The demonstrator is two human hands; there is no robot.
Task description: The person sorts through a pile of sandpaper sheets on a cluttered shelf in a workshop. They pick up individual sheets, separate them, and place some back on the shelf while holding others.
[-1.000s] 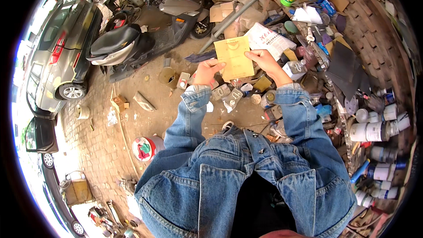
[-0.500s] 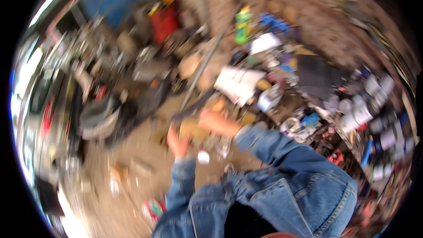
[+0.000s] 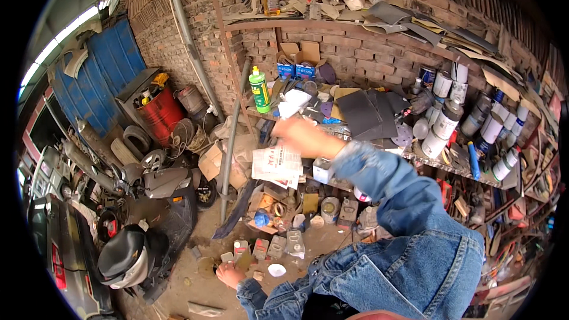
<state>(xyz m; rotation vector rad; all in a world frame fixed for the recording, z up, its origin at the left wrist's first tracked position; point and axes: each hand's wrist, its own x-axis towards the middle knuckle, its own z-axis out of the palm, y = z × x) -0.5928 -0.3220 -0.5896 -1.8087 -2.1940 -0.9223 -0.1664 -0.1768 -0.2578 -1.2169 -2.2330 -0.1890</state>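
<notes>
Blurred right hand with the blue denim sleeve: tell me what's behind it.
Behind the right hand, white printed paper sheets show below; whatever the hand covers cannot be seen.

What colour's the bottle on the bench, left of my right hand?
The bottle is green, its cap yellow: clearest in head view.

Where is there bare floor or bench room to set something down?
The widest patch is the floor between the scooter and the left hand. A smaller one lies right of the row of cans, above the jacket. The workbench is crowded with dark sheets and paint containers.
</notes>
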